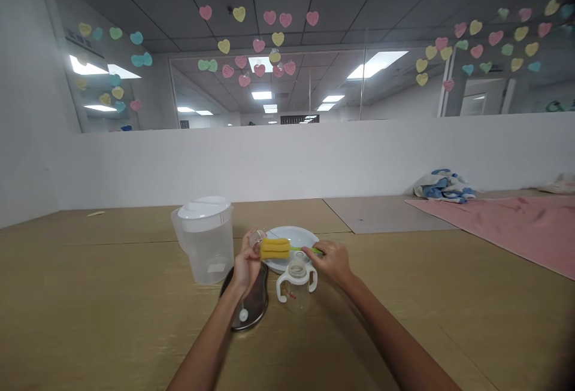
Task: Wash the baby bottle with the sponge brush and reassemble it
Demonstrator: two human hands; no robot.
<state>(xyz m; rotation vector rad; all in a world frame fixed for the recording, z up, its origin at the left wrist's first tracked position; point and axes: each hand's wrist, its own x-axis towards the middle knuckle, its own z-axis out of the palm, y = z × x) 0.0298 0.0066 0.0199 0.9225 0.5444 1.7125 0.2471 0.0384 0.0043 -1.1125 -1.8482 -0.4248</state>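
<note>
a: while the yellow sponge brush (275, 248) is up at the clear cup (257, 239), how far along is this?
b: partway through the cup, i'd judge. left hand (246, 268) has its fingers curled round the cup; right hand (331, 259) pinches the brush's thin green handle (295, 248). sponge is right at the cup's mouth; can't tell if any of it is inside.
a: where's the rest?
b: bottle (297, 284) with two white side grips stands upright on the desk (112, 319), uncapped, on the near side of the white bowl (304, 234). white pitcher (209, 247) off to the left. dark tray (258, 304) just left of the bottle, small white part (243, 315) on it.
a: done vs left?
b: bottle's top is off, so that much reads as done. cup looks unfinished. can't tell whether the bottle or the small part is clean. nothing is fitted to the bottle's neck yet.
</note>
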